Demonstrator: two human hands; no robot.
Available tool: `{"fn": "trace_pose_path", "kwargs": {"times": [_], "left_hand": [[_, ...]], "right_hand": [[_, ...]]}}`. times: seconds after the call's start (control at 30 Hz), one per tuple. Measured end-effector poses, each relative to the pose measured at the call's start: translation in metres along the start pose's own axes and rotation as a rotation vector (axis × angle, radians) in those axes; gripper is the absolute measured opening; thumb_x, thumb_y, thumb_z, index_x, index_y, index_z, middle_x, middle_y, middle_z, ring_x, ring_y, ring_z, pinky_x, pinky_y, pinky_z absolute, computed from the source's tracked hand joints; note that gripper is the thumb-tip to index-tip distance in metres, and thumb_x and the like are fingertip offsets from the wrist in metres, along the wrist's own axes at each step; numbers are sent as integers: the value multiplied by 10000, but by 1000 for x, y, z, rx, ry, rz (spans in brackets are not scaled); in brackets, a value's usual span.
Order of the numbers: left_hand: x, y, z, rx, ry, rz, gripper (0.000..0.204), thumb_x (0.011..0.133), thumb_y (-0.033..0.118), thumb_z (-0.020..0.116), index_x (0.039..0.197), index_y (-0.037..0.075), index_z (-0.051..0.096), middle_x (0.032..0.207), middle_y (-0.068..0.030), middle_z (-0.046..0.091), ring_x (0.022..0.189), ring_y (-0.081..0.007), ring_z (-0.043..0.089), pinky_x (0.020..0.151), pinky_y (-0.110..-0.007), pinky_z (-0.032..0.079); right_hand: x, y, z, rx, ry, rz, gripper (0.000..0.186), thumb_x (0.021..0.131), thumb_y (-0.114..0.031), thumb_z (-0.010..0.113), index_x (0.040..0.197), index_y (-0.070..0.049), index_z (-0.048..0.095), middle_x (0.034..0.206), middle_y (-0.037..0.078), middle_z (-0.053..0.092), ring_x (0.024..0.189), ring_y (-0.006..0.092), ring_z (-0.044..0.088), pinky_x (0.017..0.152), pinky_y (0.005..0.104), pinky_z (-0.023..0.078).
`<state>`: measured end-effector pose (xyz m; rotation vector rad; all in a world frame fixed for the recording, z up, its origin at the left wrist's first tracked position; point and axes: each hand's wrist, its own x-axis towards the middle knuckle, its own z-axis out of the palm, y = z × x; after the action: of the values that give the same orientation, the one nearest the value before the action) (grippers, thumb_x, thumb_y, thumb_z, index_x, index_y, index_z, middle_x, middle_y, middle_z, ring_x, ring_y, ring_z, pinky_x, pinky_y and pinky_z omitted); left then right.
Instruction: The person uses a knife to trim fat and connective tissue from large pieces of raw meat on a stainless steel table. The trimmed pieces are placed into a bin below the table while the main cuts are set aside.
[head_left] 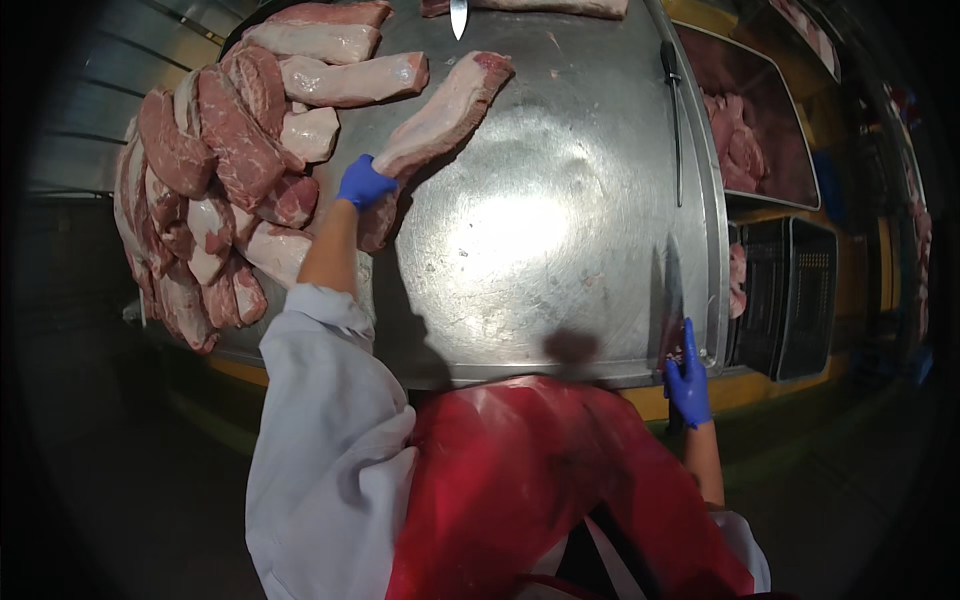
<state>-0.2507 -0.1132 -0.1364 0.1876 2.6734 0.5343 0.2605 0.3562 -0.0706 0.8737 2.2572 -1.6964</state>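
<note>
The long piece of meat lay on the left half of the steel bench, its long axis slanting from a lower end toward the near left to a darker red end toward the far edge. The left hand was at its lower part, so most of the length ran out beyond the fingers, away from the body and to the right. Those fingers were curled onto the meat, thumb side up; more meat showed below the glove, and whether it belonged to the same piece could not be told.

The right hand was at the near right corner of the bench, well apart from the meat, with the knife just beside it. The blade pointed toward the far edge, roughly along the right edge, so it stood at an angle to the meat's slant. The right fingers pointed forward, at least one of them fairly straight; how firmly they closed on the handle could not be made out.

The left hand was thus the nearer one by far, with a wide bare stretch of bench between the meat and the blade. The heaped cuts crowded the left edge, beside the left forearm.
</note>
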Motion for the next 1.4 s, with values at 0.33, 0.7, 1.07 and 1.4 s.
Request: {"fn": "trace_pose_path", "kwargs": {"times": [0.33,0.7,1.07,1.4], "left_hand": [[-14,-4,16,-745,-295,38,814,764,297,767,1428,-33,432,1306,-174,577,1148,-282,595,997,-394,468],[-68,40,124,134,264,404,1047,910,548,616,1574,-51,71,1610,-355,84,1484,-502,169,1216,-478,197],[-101,85,142,181,348,360,819,972,494,506,1608,95,179,1655,-267,53,1514,-491,73,1179,-648,116],[-103,94,143,136,417,362,847,913,485,585,1605,150,229,1652,-262,94,1518,-468,109,1194,-623,119]], "right_hand": [[-26,34,22,70,89,116,803,943,-15,497,1627,-255,152,745,12,558,585,73,482,513,254,444],[124,-10,106,20,-374,-158,784,950,-152,524,1620,-230,124,698,153,637,549,231,594,593,373,523],[216,-132,256,-193,-385,-208,842,927,-145,481,1595,-63,-25,1105,367,644,996,469,675,860,491,543],[189,-131,261,-288,-421,-113,816,912,-91,456,1600,-75,18,1105,372,644,990,478,675,892,516,526]]}}
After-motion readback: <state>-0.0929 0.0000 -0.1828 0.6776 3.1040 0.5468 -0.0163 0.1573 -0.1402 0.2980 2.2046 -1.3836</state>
